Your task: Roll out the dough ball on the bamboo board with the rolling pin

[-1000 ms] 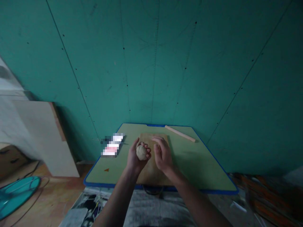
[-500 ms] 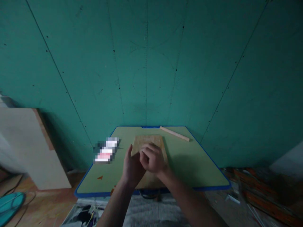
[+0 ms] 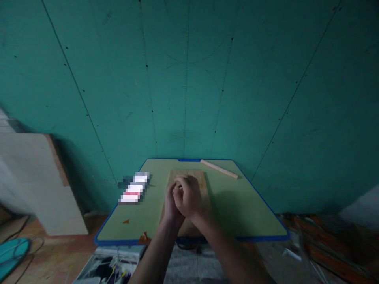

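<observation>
Above a wooden board on the light green table, my two hands are pressed together. My left hand is cupped on the left, partly covered by the other. My right hand curls over it with its fingers bent. A small bit of something pale brown shows between thumb and fingers; what it is cannot be made out. A light wooden rolling stick lies at the table's back right.
The table has a blue edge. A blurred-out white and pink item lies on its left, with orange-brown scraps near the front edge. Behind rises a green wall. A pale panel leans at left.
My left hand has moved right and its raised thumb has come in against my right hand, so the two are now closed together. The view has shifted slightly.
</observation>
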Demonstrator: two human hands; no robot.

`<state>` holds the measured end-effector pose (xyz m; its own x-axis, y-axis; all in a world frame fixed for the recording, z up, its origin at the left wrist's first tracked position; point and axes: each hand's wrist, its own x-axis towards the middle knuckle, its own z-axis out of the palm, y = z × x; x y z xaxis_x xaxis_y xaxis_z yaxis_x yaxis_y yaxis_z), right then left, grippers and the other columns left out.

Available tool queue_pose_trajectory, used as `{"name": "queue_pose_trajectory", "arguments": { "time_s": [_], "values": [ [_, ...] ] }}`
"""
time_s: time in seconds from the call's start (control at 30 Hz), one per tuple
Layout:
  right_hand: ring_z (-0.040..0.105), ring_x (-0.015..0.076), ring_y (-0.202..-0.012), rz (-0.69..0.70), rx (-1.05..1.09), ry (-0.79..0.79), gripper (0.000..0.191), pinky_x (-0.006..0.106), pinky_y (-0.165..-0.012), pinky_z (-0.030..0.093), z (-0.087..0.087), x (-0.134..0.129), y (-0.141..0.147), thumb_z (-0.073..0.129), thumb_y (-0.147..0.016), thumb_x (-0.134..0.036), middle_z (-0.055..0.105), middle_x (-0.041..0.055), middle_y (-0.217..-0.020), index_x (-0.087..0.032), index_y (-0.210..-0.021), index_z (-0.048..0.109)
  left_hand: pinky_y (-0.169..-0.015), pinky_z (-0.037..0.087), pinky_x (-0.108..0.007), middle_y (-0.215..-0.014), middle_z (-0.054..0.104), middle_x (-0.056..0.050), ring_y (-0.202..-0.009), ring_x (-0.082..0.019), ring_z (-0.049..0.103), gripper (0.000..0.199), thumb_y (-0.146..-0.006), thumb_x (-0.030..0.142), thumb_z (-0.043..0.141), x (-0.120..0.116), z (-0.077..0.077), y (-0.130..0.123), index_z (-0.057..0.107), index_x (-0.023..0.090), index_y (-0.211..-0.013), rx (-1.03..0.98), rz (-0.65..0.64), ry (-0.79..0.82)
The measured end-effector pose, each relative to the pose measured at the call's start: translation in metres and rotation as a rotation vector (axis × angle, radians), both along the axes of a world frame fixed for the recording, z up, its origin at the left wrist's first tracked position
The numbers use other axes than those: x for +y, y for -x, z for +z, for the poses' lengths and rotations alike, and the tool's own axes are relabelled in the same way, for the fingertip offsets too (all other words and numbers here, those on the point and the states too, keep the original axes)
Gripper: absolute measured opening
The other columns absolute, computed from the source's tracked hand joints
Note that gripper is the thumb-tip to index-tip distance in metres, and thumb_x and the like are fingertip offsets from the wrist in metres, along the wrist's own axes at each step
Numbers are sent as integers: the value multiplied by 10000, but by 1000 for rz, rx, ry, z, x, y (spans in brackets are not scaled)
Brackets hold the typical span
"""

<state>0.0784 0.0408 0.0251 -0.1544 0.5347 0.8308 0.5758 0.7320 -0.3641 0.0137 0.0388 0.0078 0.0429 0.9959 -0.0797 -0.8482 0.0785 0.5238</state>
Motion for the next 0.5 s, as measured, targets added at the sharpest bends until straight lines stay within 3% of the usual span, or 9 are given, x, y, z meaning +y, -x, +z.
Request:
{"name": "queue_pose_trajectory", "arguments": {
  "time_s": [0.1, 0.17, 0.23, 0.3, 0.4, 0.5],
  "values": [
    [574, 253, -1091, -24, 50, 67, 193, 423, -998, 413, 4, 16, -19, 461, -881, -279, 675, 120, -1069, -208, -921, 635, -865, 533, -300, -984, 724, -72, -997, -227, 680, 247, -787, 324, 674, -5, -3, 0, 694, 155, -967, 106, -11, -56],
    [583, 245, -1087, -19, 225, 183, 229, 417, -989, 430, -1, 25, -29, 438, -915, -350, 676, 107, -1052, -222, -920, 628, -809, 536, -276, -940, 724, -56, -910, -203, 689, 230, -778, 321, 706, -7, -1, 3, 701, 158, -940, 207, 63, -63],
    [617, 229, -1025, 26, 464, 374, 273, 387, -914, 482, -12, 29, -32, 414, -929, -417, 683, 82, -1011, -234, -923, 615, -794, 524, -247, -907, 721, -32, -869, -176, 685, 174, -788, 311, 712, -7, 5, 7, 707, 174, -894, 292, 214, -54],
    [657, 215, -899, 133, 673, 616, 326, 340, -764, 529, -26, 30, -27, 388, -930, -477, 692, 57, -927, -237, -922, 608, -835, 505, -232, -948, 726, -22, -956, -177, 672, 121, -816, 292, 697, -5, 12, 8, 721, 200, -892, 392, 333, -62],
    [658, 202, -698, 276, 800, 819, 400, 289, -564, 504, -40, 32, -16, 349, -922, -537, 675, 37, -746, -231, -850, 596, -900, 486, -255, -965, 746, -26, -1070, -218, 645, 92, -813, 242, 709, -4, 20, 4, 753, 228, -893, 652, 265, -149],
    [620, 188, -595, 272, 782, 818, 389, 279, -515, 477, -42, 37, -22, 375, -896, -542, 629, 19, -640, -231, -761, 565, -898, 489, -276, -937, 766, -39, -1016, -243, 662, 112, -774, 218, 748, -5, 23, 8, 777, 228, -882, 877, 166, -292]
  ]
}}
